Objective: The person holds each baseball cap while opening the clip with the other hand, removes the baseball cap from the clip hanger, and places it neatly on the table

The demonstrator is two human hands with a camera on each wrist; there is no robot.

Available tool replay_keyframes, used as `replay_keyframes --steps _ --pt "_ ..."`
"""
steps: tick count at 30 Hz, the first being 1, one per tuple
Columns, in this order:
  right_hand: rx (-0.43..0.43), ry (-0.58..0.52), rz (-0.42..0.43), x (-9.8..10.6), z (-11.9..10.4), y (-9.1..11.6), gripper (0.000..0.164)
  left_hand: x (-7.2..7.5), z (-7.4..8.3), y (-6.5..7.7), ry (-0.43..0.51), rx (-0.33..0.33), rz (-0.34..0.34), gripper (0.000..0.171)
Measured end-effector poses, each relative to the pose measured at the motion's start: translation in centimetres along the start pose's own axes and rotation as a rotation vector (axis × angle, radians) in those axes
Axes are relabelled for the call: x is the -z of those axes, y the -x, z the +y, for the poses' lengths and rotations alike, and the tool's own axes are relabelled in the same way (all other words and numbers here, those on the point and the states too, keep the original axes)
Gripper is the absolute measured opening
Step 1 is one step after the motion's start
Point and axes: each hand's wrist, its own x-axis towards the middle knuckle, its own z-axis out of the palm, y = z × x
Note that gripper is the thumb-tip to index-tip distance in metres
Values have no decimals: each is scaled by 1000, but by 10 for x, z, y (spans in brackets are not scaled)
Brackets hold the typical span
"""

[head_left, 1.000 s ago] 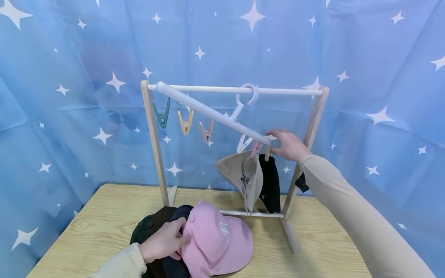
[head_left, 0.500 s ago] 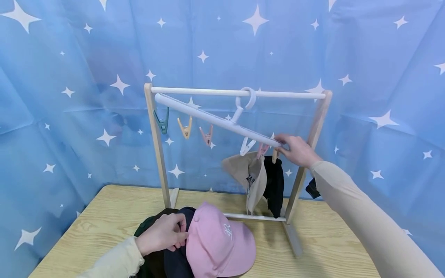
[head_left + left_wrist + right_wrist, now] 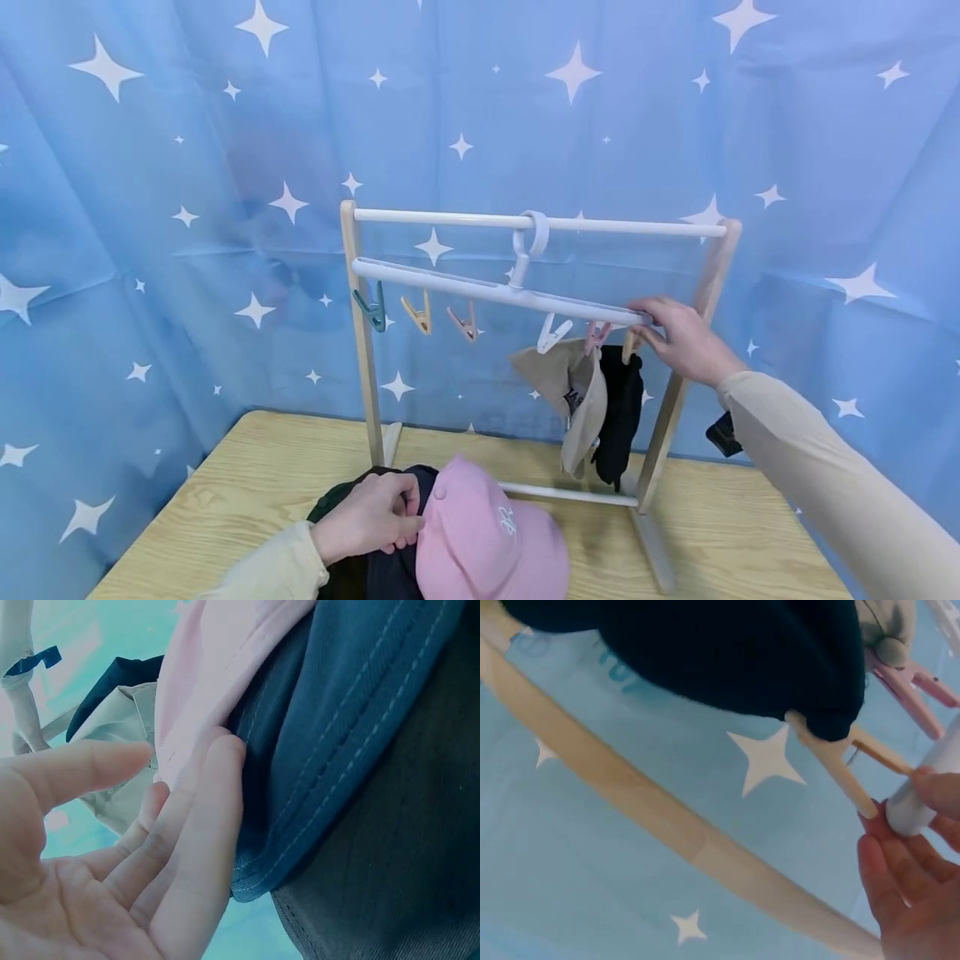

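My right hand holds the right end of a white clothes hanger, thumb and fingers around its tip in the right wrist view. Clothespins hang along it. A pink clothespin grips a beige cap; a wooden-coloured clothespin grips a black cap. My left hand is at the back of a pink cap. In the left wrist view its fingers are nearly straight, fingertips between the pink cap and a navy cap, thumb apart from them.
The hanger's hook sits on the white rail of a wooden rack on the light wood table. Dark green and brown caps lie under my left hand. A green clothespin and several others hang without caps.
The hanger has swung more level and closer in line with the rail, its left end lower, as my right hand moved right with its end. The left hand stays beside the pink cap.
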Motion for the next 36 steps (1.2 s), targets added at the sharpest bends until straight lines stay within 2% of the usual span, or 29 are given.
replay_keyframes --steps 4,12,16,23,29,36 --pt "22 40 11 10 -1 6 32 1 2 -2 -6 -17 -4 21" --pt "146 62 42 26 -6 4 29 12 9 -3 -52 -74 35 21" --pt "159 68 24 33 -10 8 28 13 12 -6 -69 -82 47 20" --pt "186 91 48 43 -10 14 26 9 19 -14 -57 -95 37 19" --pt "182 102 37 48 -10 16 23 4 31 -26 -103 -122 54 19" --pt "156 79 -2 47 -11 15 22 -1 61 -52 -219 -167 70 13"
